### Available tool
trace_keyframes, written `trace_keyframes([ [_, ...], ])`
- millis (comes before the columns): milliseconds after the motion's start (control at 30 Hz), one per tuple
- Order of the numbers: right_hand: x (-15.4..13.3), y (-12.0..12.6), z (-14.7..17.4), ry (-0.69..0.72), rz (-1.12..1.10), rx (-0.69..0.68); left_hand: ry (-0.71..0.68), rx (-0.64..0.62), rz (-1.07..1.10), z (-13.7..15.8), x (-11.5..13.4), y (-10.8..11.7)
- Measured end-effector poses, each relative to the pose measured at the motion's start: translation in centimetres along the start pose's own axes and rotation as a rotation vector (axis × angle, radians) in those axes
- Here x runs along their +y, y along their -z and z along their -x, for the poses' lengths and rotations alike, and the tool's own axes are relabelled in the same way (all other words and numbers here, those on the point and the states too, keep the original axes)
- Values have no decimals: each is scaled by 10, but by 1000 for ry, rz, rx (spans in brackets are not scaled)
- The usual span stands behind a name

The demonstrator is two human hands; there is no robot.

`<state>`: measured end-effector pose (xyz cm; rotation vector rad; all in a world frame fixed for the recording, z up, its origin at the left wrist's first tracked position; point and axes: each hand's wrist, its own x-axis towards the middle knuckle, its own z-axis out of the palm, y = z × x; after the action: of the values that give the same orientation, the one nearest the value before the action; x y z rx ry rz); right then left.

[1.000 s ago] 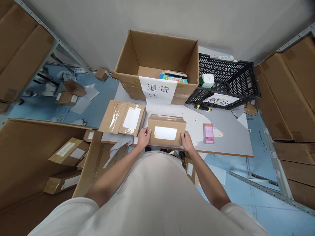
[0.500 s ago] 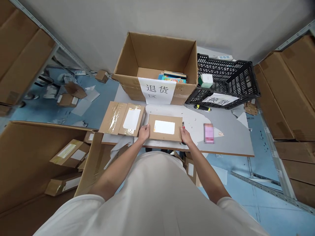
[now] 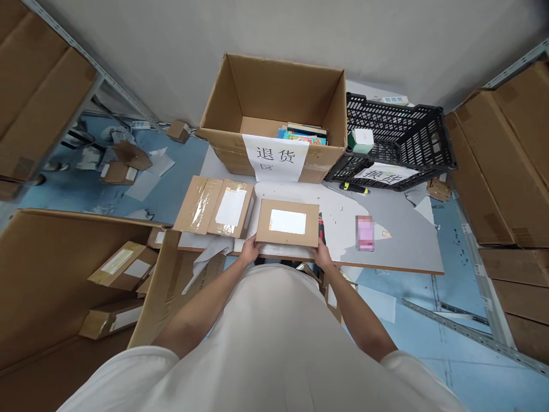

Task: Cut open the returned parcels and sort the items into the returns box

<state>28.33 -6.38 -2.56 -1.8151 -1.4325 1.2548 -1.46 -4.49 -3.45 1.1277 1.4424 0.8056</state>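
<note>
Carton (image 3: 287, 222) lies beyond left hand (image 3: 249, 251) and right hand (image 3: 321, 254), fingers apparently gripping near corners.

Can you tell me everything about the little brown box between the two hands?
The little brown box looks like plain cardboard, rectangular and closed on top. A white label faces up; its writing is too small to read. The box is at the table's near side, its long side facing the person; I can't tell if it's slightly lifted. The left hand touches its near left corner, the right hand its near right corner.
</note>
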Motion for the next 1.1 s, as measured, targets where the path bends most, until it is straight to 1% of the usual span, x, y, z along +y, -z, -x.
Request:
trace_keyframes([
  [100, -5, 6, 0, 37, 21, -4, -8, 18, -17, 3, 12, 3],
  [167, -14, 13, 0, 90, 62, 10, -48, 50, -78, 6, 28, 6],
  [300, -46, 29, -5, 197, 197, 100, -149, 213, -341, 4, 67, 11],
  [367, -61, 33, -11, 197, 264, 134, -148, 277, -439, -3, 82, 11],
  [400, -67, 33, -14, 183, 287, 142, -131, 288, -474, -8, 88, 10],
  [500, -77, 30, -24, 146, 312, 164, -68, 281, -535, -22, 94, 8],
  [600, -79, 28, -31, 133, 315, 181, -57, 287, -553, -30, 94, 8],
  [667, -76, 30, -32, 128, 309, 166, -59, 284, -550, -31, 94, 9],
  [767, -66, 38, -31, 114, 230, 137, -62, 231, -531, -27, 92, 11],
  [833, -55, 44, -29, 54, 206, 200, -73, 202, -521, -21, 90, 10],
  [867, -49, 45, -28, 2, 236, 242, -81, 205, -517, -18, 89, 9],
  [900, -44, 45, -28, -64, 299, 266, -95, 226, -514, -14, 88, 7],
  [967, -37, 40, -29, -194, 455, 245, -163, 298, -529, -3, 87, 2],
  [1000, -35, 35, -31, -247, 520, 206, -230, 327, -556, 2, 87, 0],
  [1033, -34, 31, -32, -289, 568, 165, -320, 328, -601, 8, 87, -3],
  [1067, -34, 26, -34, -318, 599, 134, -425, 297, -661, 13, 87, -6],
  [1100, -34, 23, -36, -337, 617, 115, -532, 231, -733, 17, 87, -9],
])
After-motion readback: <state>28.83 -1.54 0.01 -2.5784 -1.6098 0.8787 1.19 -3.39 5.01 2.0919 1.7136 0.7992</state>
